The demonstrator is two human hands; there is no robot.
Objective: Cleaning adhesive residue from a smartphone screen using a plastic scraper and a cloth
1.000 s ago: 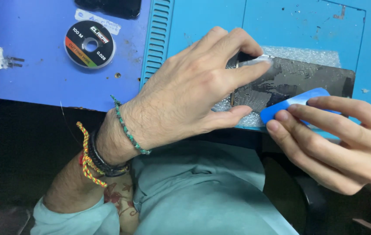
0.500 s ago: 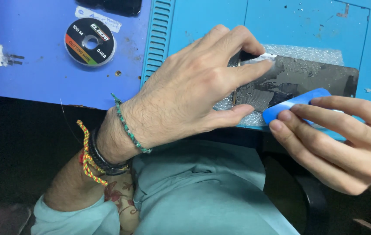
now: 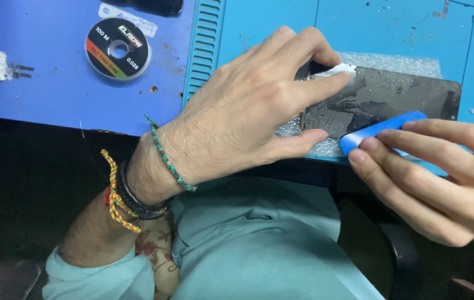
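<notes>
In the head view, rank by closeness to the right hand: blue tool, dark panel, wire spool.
1. blue tool, held in the right hand.
2. dark panel, just above, under the left hand.
3. wire spool, far left, top.

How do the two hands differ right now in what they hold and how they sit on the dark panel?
The left hand lies spread over the dark panel, palm down, pressing its left end, with a white wad at its fingertips; the right hand stays off the panel at its near edge. The left hand grips no tool; the right hand pinches a blue flat tool against that edge. Both are bare and work on the same panel over the teal mat.
</notes>
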